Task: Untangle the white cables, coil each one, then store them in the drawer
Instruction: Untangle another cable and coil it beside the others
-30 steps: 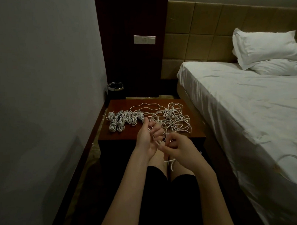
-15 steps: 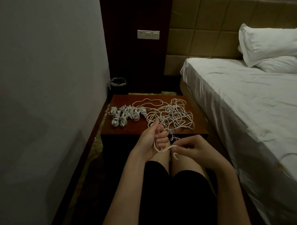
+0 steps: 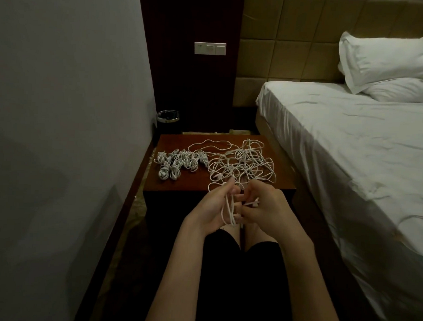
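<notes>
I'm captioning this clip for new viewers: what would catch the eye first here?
The loose tangle of white cables on the wooden nightstand, right of a row of coiled cables. In front, the left hand and right hand hold one cable.

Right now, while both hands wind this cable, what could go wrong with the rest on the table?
1. The cable looped in the left hand seems to run back into the loose tangle; pulling may tighten knots or drag the pile off the table edge.
2. The finished coils lie close beside the tangle, so a moving strand might catch them.
3. The right hand pinches the end; if it slips, the loops could spring open.
</notes>
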A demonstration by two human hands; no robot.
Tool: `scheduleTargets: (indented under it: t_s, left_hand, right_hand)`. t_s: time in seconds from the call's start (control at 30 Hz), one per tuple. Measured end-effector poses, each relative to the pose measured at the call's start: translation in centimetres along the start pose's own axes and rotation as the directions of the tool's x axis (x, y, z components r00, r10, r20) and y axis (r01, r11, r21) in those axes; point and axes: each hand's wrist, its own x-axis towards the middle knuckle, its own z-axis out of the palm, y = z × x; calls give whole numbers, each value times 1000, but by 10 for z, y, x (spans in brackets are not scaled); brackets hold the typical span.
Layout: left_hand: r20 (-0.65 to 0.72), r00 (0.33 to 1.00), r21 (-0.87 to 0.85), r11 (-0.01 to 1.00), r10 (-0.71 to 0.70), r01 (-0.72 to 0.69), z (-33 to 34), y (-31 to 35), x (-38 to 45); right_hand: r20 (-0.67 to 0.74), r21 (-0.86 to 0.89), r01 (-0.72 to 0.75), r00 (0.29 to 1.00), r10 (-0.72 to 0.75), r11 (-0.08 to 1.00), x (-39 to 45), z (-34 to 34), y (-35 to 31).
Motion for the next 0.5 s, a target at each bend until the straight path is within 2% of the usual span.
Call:
scheduleTargets:
  t_s: [0.17,0.3,0.33,0.4,0.5]
  left_hand:
    - [-55,998,268,963,12,3,7,-4,3]
    - [11,1000,277,961,0,-3,3,-3,5]
    - [17,1000,278,960,-9,4,3,-4,5]
    - [16,999,294,955,-33,27,4,-4,4]
    - [50,995,280,958,-84,67,2,-2,2]
  right_hand:
    - [24,27,22,999,-22,999,-1,3,0]
    - [119,296,-66,992,32,953,-2,-16,8]
    - [132,304,-70,991,30,950,-4,-19,10]
    - [122,245,-61,992,32,968,-4,-20,14]
    - [-5,48,-11,1000,11,999,-4,-19,16]
